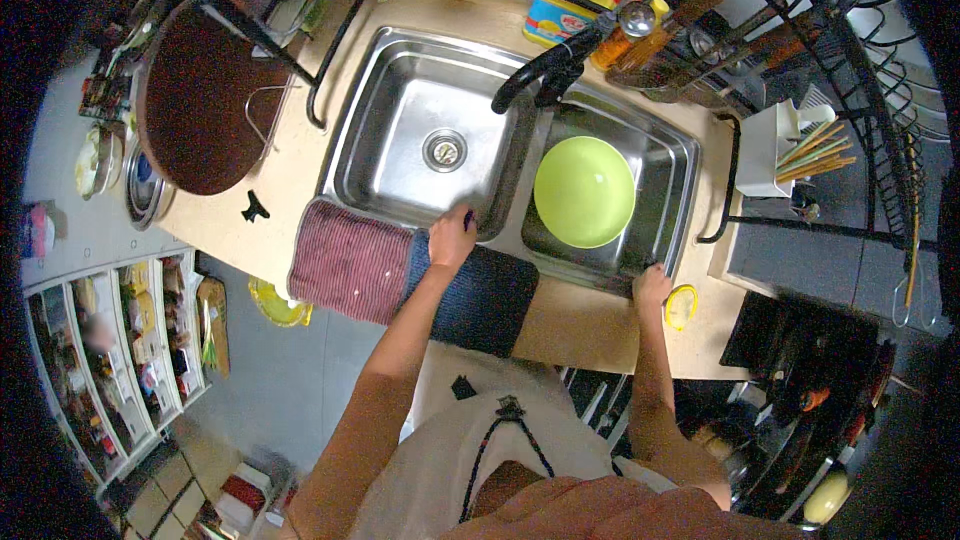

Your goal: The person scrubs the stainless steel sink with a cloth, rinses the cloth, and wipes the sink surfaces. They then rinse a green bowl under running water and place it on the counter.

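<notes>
My left hand (452,236) lies at the front rim of the left sink basin (420,105), with its fingers curled. A small dark purple thing shows beside its fingers; whether it is held is unclear. Under that wrist, a red striped towel (352,259) meets a dark blue cloth (476,292) draped over the counter edge. My right hand (651,286) is curled at the front right corner of the right basin (652,217); its fingertips are hidden. Beside it on the counter lies a yellow-rimmed oval item (681,307). A lime-green round bowl (585,191) sits in the right basin.
A black faucet (536,75) reaches over the sink divider. Behind stands a yellow tub (566,4). Black metal rails (727,180) flank the sink. At right is a white holder (769,154) with chopsticks; at left, a large brown round board (214,101) and a black clip (256,207).
</notes>
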The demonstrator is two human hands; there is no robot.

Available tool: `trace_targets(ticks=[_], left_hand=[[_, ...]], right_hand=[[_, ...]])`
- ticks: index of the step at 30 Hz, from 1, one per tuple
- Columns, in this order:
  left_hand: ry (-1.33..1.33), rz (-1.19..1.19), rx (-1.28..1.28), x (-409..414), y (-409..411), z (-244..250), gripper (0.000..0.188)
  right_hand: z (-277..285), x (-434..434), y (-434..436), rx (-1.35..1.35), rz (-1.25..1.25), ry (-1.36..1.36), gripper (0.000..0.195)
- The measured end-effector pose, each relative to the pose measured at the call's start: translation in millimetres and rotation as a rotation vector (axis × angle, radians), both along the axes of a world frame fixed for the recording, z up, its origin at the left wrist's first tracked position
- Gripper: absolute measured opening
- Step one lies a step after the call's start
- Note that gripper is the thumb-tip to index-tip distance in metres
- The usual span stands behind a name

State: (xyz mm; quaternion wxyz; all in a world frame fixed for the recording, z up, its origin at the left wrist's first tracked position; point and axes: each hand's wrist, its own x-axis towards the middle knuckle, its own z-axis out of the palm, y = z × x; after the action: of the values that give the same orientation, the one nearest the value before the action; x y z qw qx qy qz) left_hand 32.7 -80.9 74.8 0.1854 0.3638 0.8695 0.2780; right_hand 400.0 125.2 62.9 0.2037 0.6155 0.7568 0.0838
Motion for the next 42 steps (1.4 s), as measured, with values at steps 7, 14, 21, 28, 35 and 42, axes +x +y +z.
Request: trace_targets(ticks=[7,14,21,28,35,42], left_hand=[[0.001,-0.005,0.019,-1.6,-0.3,-2.4,0.019],[0.025,-0.006,-0.05,1.0,-0.4,0.7,0.021],[-0.007,-0.007,-0.057,1.6,2.5,-5.2,0.023],[0.051,0.007,-0.07,3.8,4.1,-0.1,0.015],[0.023,-0.023,-0.061,4.4,7.9,-7.8,0.015],[0.007,-0.007,-0.053,3.8,4.9,-6.9,0.016]], right_hand=[[-34.3,-168.3,-94.9,-0.209,0.254,0.395,0.041],[-24.7,-150.0,-99.5,-0.351,0.333,0.433,0.041],[-0.8,-104.8,-76.0,-0.32,0.17,0.265,0.043],[-12.0,-151.6,-125.4,-0.12,0.266,0.532,0.04],[-11.1,2.5,15.8,-0.044,-0.114,0.599,0.054],[-25.9,-69.5,169.5,0.182,0.36,0.439,0.028]])
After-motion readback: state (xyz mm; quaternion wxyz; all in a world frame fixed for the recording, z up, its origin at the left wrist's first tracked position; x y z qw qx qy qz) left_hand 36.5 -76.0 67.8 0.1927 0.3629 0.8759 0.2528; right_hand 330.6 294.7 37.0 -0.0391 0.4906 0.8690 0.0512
